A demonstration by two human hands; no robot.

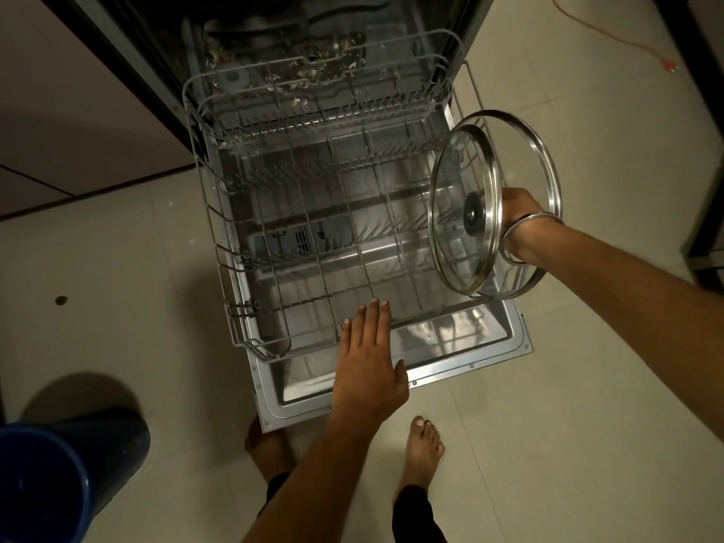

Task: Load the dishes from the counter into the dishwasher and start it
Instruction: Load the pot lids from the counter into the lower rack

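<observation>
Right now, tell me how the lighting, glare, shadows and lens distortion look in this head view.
Head view: dim, warm light; glare on the steel door liner and on the rims of the two glass lids the right hand grips; the tub interior falls into shadow; a dark shadow lies behind the blue bucket; wide-angle bending bows the rack; the open left hand looks sharp.

Home kitchen: open dishwasher (313, 111) w/ pulled-out rack (219, 268), tiled floor (548, 386).
</observation>
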